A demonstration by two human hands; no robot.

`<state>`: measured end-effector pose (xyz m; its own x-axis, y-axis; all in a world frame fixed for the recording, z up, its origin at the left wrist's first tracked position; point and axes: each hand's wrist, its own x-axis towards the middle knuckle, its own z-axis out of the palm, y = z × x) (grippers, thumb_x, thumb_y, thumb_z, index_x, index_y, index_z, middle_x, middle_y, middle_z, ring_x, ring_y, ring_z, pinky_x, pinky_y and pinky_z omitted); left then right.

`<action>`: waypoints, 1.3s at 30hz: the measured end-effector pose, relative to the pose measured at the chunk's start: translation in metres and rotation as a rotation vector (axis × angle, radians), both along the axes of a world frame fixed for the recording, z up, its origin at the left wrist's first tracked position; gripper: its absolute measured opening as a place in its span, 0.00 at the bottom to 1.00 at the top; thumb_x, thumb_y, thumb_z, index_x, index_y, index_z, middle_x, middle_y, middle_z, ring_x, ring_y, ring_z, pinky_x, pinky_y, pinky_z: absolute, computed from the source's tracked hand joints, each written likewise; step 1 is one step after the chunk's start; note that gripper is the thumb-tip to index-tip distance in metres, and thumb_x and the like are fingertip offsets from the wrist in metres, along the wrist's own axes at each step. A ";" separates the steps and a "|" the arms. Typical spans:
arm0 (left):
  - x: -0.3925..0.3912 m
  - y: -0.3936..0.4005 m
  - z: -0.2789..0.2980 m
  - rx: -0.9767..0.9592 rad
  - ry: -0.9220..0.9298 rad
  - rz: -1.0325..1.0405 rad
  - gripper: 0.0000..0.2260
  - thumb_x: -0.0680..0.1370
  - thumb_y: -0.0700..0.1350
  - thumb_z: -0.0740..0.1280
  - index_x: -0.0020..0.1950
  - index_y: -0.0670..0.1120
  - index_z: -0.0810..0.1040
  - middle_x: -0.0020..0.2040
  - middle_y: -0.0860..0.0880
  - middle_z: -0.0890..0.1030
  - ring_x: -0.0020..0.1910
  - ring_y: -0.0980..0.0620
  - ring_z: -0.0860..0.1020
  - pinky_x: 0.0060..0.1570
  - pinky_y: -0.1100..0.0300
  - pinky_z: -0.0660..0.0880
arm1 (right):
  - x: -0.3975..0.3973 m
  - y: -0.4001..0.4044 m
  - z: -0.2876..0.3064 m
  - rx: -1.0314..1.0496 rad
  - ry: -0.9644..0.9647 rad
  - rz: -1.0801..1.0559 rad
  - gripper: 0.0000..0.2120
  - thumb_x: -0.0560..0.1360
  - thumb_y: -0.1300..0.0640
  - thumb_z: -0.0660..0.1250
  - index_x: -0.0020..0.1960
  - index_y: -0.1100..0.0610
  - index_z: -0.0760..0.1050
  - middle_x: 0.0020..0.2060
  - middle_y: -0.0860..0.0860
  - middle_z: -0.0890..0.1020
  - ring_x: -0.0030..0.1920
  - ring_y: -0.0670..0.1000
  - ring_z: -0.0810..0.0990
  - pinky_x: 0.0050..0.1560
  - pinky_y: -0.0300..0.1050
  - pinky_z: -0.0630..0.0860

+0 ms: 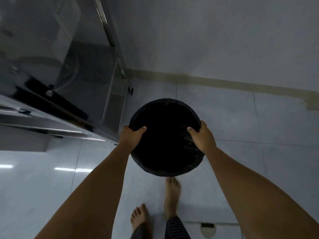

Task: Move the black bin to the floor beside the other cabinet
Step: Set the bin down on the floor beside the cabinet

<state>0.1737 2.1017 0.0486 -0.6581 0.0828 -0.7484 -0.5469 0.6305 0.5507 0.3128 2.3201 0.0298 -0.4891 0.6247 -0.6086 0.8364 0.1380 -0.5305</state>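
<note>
A round black bin (165,135) lined with a black bag fills the middle of the head view, seen from straight above, its inside dark. My left hand (131,137) grips its left rim, thumb over the edge. My right hand (202,137) grips the right rim the same way. The bin is just right of the corner of a shiny metal cabinet (72,75). I cannot tell whether its base touches the floor.
Pale floor tiles (241,135) spread to the right and toward me. A wall (207,40) with a tan skirting strip (224,83) runs behind the bin. My bare feet (172,192) stand just below it. A floor drain (208,228) lies at lower right.
</note>
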 end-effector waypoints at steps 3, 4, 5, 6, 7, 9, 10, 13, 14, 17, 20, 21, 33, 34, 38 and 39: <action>-0.020 0.009 -0.061 -0.031 -0.016 -0.015 0.37 0.74 0.59 0.70 0.76 0.40 0.64 0.69 0.39 0.74 0.67 0.36 0.73 0.65 0.46 0.72 | -0.021 0.010 -0.058 0.013 0.020 0.015 0.38 0.74 0.37 0.63 0.77 0.55 0.60 0.69 0.56 0.75 0.66 0.59 0.76 0.67 0.57 0.73; -0.026 0.011 -0.075 -0.037 -0.017 -0.017 0.37 0.74 0.59 0.70 0.76 0.40 0.64 0.69 0.39 0.74 0.67 0.36 0.74 0.64 0.46 0.72 | -0.025 0.012 -0.072 0.022 0.029 0.020 0.35 0.76 0.39 0.63 0.77 0.55 0.61 0.69 0.56 0.75 0.66 0.59 0.76 0.66 0.56 0.73; -0.030 0.012 -0.086 -0.039 -0.020 -0.015 0.37 0.74 0.59 0.69 0.76 0.40 0.64 0.69 0.39 0.74 0.66 0.36 0.74 0.64 0.45 0.73 | -0.029 0.014 -0.082 0.030 0.033 0.021 0.34 0.76 0.41 0.63 0.77 0.56 0.60 0.69 0.56 0.75 0.66 0.59 0.76 0.66 0.55 0.73; -0.033 0.014 -0.099 -0.035 -0.016 -0.014 0.37 0.74 0.59 0.69 0.76 0.41 0.64 0.69 0.39 0.74 0.66 0.36 0.74 0.63 0.45 0.73 | -0.032 0.016 -0.095 0.034 0.030 0.025 0.35 0.77 0.41 0.63 0.78 0.56 0.59 0.70 0.56 0.75 0.67 0.59 0.75 0.67 0.55 0.72; -0.035 0.015 -0.109 -0.043 -0.013 -0.017 0.37 0.75 0.59 0.69 0.76 0.41 0.63 0.69 0.40 0.74 0.66 0.36 0.74 0.63 0.46 0.73 | -0.034 0.017 -0.106 0.039 0.025 0.030 0.36 0.77 0.41 0.63 0.79 0.55 0.58 0.71 0.56 0.73 0.69 0.60 0.74 0.68 0.55 0.72; -0.038 0.016 -0.124 -0.060 0.004 -0.021 0.36 0.75 0.58 0.69 0.77 0.41 0.62 0.70 0.39 0.73 0.67 0.37 0.73 0.63 0.46 0.72 | -0.037 0.019 -0.121 0.050 0.019 0.033 0.39 0.77 0.40 0.63 0.81 0.55 0.53 0.73 0.56 0.70 0.71 0.60 0.71 0.70 0.57 0.70; -0.038 0.016 -0.129 -0.066 0.003 -0.028 0.36 0.75 0.58 0.69 0.77 0.42 0.61 0.70 0.39 0.73 0.67 0.37 0.73 0.63 0.47 0.72 | -0.038 0.018 -0.126 0.048 0.015 0.030 0.40 0.77 0.39 0.62 0.81 0.55 0.52 0.74 0.56 0.69 0.72 0.60 0.70 0.71 0.58 0.69; -0.039 0.013 -0.145 -0.073 0.003 -0.047 0.36 0.75 0.57 0.70 0.77 0.42 0.62 0.69 0.40 0.73 0.67 0.37 0.74 0.64 0.46 0.72 | -0.038 0.018 -0.143 0.048 0.026 0.024 0.40 0.77 0.39 0.62 0.81 0.54 0.51 0.75 0.56 0.68 0.73 0.60 0.69 0.72 0.59 0.68; -0.039 0.012 -0.148 -0.071 0.000 -0.053 0.36 0.75 0.56 0.70 0.76 0.42 0.62 0.69 0.40 0.74 0.67 0.37 0.74 0.64 0.46 0.73 | -0.039 0.018 -0.147 0.047 0.028 0.020 0.40 0.77 0.39 0.62 0.81 0.54 0.51 0.75 0.56 0.68 0.73 0.60 0.69 0.72 0.59 0.67; -0.039 0.014 -0.151 -0.070 0.039 -0.083 0.34 0.76 0.54 0.69 0.77 0.42 0.60 0.69 0.40 0.73 0.67 0.37 0.73 0.65 0.47 0.72 | -0.040 0.020 -0.152 0.050 0.055 -0.003 0.39 0.78 0.40 0.61 0.81 0.54 0.50 0.76 0.56 0.67 0.74 0.59 0.68 0.73 0.58 0.66; -0.031 0.012 -0.153 -0.114 0.133 -0.185 0.36 0.78 0.58 0.64 0.80 0.44 0.54 0.76 0.41 0.66 0.73 0.36 0.68 0.71 0.44 0.67 | -0.034 0.009 -0.152 0.176 0.086 0.012 0.37 0.80 0.41 0.59 0.82 0.54 0.48 0.80 0.53 0.57 0.79 0.57 0.60 0.74 0.58 0.63; -0.024 0.009 -0.155 -0.171 0.207 -0.285 0.36 0.79 0.60 0.61 0.81 0.45 0.51 0.79 0.41 0.60 0.77 0.37 0.62 0.75 0.43 0.61 | -0.027 0.004 -0.152 0.273 0.075 0.042 0.37 0.80 0.41 0.58 0.82 0.55 0.48 0.81 0.53 0.53 0.79 0.57 0.57 0.73 0.59 0.63; 0.005 -0.007 -0.199 -0.363 0.691 -0.631 0.37 0.79 0.65 0.36 0.82 0.44 0.45 0.83 0.45 0.45 0.81 0.46 0.44 0.77 0.52 0.38 | -0.011 -0.016 -0.186 0.496 0.091 0.101 0.37 0.80 0.44 0.57 0.82 0.57 0.47 0.81 0.54 0.52 0.79 0.58 0.60 0.67 0.56 0.73; 0.001 -0.003 -0.199 -0.363 0.698 -0.629 0.37 0.79 0.65 0.36 0.82 0.44 0.46 0.83 0.44 0.45 0.81 0.46 0.44 0.77 0.52 0.38 | -0.015 -0.012 -0.186 0.499 0.091 0.103 0.37 0.80 0.43 0.57 0.82 0.57 0.47 0.81 0.54 0.52 0.79 0.58 0.60 0.67 0.56 0.73; -0.029 0.019 -0.198 -0.400 0.709 -0.627 0.37 0.79 0.64 0.39 0.82 0.42 0.50 0.82 0.43 0.49 0.81 0.43 0.49 0.77 0.51 0.42 | -0.044 0.010 -0.187 0.501 0.100 0.103 0.37 0.80 0.42 0.55 0.82 0.56 0.46 0.81 0.54 0.52 0.79 0.57 0.59 0.69 0.57 0.72; -0.038 0.026 -0.198 -0.408 0.722 -0.624 0.37 0.80 0.64 0.41 0.81 0.41 0.52 0.82 0.41 0.52 0.81 0.42 0.51 0.77 0.49 0.44 | -0.054 0.018 -0.188 0.502 0.106 0.102 0.37 0.80 0.42 0.55 0.82 0.56 0.46 0.81 0.54 0.52 0.79 0.57 0.59 0.69 0.57 0.72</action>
<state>0.1357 2.1280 -0.1490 -0.8880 0.3916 -0.2410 0.3161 0.9005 0.2986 0.2592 2.3381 -0.1577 -0.6051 0.7730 -0.1905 0.7509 0.4746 -0.4592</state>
